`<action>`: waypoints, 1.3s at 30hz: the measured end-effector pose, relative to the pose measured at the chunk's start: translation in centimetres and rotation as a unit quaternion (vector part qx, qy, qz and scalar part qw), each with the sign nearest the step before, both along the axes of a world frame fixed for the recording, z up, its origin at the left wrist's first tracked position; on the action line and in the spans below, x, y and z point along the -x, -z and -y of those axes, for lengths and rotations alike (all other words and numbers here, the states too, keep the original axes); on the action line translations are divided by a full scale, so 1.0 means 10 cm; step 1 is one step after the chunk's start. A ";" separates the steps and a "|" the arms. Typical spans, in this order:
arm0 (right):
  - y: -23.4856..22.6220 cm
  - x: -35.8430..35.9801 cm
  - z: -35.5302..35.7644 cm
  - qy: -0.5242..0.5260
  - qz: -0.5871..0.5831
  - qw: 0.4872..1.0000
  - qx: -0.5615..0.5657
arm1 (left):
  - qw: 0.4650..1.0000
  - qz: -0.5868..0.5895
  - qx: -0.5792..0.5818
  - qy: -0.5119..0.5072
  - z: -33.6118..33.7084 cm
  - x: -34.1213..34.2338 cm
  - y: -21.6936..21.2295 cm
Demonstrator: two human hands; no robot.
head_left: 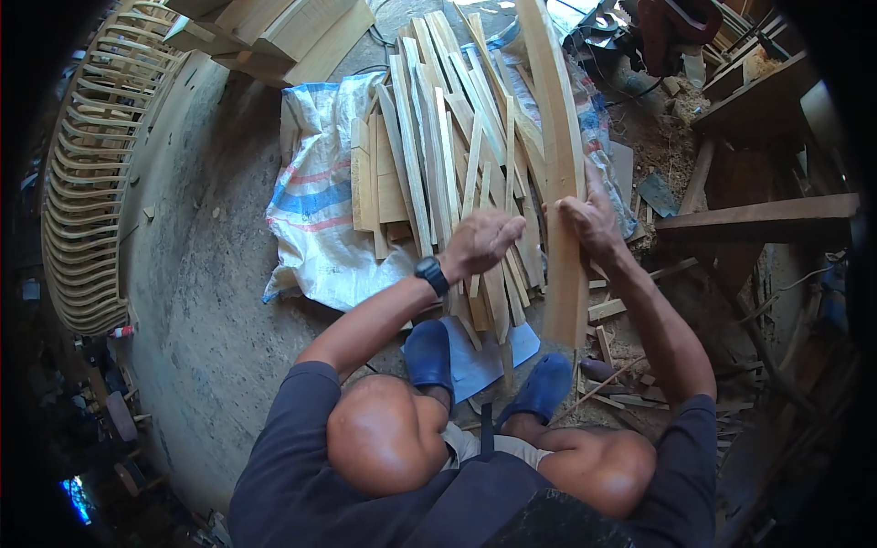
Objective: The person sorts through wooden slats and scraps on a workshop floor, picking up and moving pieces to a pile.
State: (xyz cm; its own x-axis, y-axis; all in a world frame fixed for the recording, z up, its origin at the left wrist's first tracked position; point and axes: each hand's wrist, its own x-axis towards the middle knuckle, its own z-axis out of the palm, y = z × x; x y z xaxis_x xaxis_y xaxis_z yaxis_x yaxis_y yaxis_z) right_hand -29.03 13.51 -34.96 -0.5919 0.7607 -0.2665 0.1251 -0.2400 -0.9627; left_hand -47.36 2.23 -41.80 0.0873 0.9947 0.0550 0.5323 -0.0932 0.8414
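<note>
Right hand (592,222) grips a curved plank (559,155) over the sawdusty concrete floor (196,274); left hand (480,242) loosely open

I see a bare concrete floor (196,274) carrying everything. White woven sack (315,210) spread flat on it, pile of cut wooden slats (438,155) on top. Sawdust and offcuts (621,365) litter the right side. Curved slatted frame (96,183) at far left.
</note>
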 end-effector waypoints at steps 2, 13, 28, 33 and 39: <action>0.20 -0.03 -0.24 -0.009 0.062 0.986 -0.153 | 0.951 -0.306 -0.018 -0.046 -0.20 0.38 0.05; 1.33 0.60 0.73 -0.207 0.281 0.876 -0.334 | 0.915 -0.252 0.005 -0.316 0.40 1.19 0.78; 1.68 0.42 1.36 -0.208 0.326 0.814 -0.433 | 0.879 -0.167 -0.024 -0.445 0.31 1.19 1.05; 1.31 0.37 1.07 -0.088 0.087 0.969 -0.214 | 0.888 -0.127 -0.029 -0.442 0.43 1.30 1.06; 1.08 0.10 0.82 -0.025 0.118 0.993 0.010 | 0.873 -0.223 -0.111 -0.419 0.39 1.04 0.80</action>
